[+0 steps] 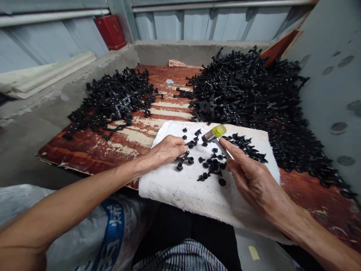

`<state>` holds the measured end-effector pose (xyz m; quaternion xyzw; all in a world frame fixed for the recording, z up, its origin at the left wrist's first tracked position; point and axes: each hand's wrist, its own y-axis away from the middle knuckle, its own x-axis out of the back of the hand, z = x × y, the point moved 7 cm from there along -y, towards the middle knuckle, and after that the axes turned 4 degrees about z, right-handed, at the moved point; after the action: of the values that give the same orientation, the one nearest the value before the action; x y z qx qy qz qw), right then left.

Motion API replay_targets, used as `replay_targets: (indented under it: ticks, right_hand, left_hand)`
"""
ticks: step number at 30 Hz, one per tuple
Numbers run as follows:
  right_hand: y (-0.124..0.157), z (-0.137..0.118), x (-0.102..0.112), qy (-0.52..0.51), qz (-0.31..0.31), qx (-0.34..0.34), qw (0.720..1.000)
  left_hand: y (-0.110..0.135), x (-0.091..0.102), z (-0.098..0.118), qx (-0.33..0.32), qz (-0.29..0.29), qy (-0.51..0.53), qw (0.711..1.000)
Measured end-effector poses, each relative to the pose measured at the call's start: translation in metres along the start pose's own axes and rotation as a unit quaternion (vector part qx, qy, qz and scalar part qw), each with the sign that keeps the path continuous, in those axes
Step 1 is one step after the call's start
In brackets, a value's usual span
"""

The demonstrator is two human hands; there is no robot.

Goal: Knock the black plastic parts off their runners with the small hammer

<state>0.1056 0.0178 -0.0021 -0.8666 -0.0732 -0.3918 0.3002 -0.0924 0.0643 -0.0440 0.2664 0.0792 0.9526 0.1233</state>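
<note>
My right hand (248, 175) grips the metal handle of a small mallet (214, 132) with a yellow face on one end and a dark face on the other. The mallet head hangs over small black parts near the middle of a white cloth (175, 195). With closed fingers, my left hand (167, 150) holds a black branched part (184, 160) with round ends against the cloth. Between my hands lie several loose black round-headed pegs (214, 165). Beyond my right hand, more black pegs (245, 145) lie bunched on the cloth.
A large heap of black parts (239, 86) covers the right of the worn red-brown board (169, 98); a smaller heap (118, 94) lies left. A grey panel (335, 94) stands at the right, a red box (110, 32) on the back ledge. A printed sack (113, 233) sits below left.
</note>
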Motion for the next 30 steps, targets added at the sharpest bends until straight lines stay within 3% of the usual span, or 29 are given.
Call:
replay_targets:
  ticks: [14,18,23,28,30]
  right_hand:
    - [-0.02,-0.017,-0.004,0.008,-0.018,0.035,0.999]
    - [-0.024,-0.016,-0.017,0.031,-0.086,0.052,0.994]
    - [-0.028,-0.024,0.0,0.01,-0.003,0.054,0.998]
    - [-0.026,-0.023,-0.011,0.032,-0.077,0.052,0.995]
    - [-0.027,-0.025,-0.005,0.015,-0.048,0.058,0.997]
  left_hand:
    - [-0.004,-0.003,-0.001,0.012,-0.005,-0.008,1.0]
    - [-0.001,-0.003,0.003,0.02,-0.003,0.006,1.0]
    - [0.0,-0.001,0.005,0.018,-0.002,-0.019,1.0]
    - [0.001,-0.002,0.003,0.019,-0.008,-0.011,1.0]
    - [0.001,-0.002,0.002,0.022,-0.008,-0.004,1.0]
